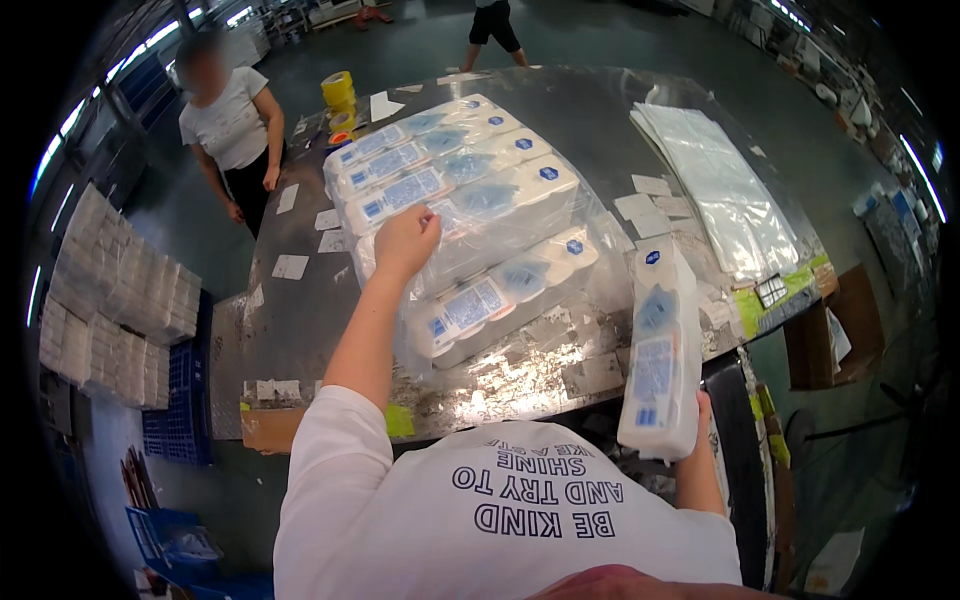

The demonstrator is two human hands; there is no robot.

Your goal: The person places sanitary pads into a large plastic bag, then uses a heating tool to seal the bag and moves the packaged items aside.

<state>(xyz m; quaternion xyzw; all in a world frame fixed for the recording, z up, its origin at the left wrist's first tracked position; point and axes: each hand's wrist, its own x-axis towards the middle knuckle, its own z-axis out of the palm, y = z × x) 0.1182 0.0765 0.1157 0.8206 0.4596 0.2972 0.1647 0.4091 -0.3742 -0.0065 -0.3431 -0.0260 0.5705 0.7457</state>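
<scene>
A large clear plastic bag (590,215) lies on the metal table with several long white packs of paper rolls (465,210) side by side inside it. One more roll pack (510,290) sits at its near end, a gap apart from the others, with film around it. My left hand (405,242) is closed at the bag's left side, fingers curled on the film over the packs. In my right hand (697,425) is another long white roll pack (660,350), gripped at its lower end and tilted at the table's front edge. That pack partly hides the fingers.
Flat clear bags (715,190) are stacked on the table's right side. Yellow tape rolls (340,95) stand at the far left edge. Wrapped bundles (115,290) sit on a blue pallet (180,400). A person (235,130) stands beyond the table's left corner; an open carton (835,330) is right.
</scene>
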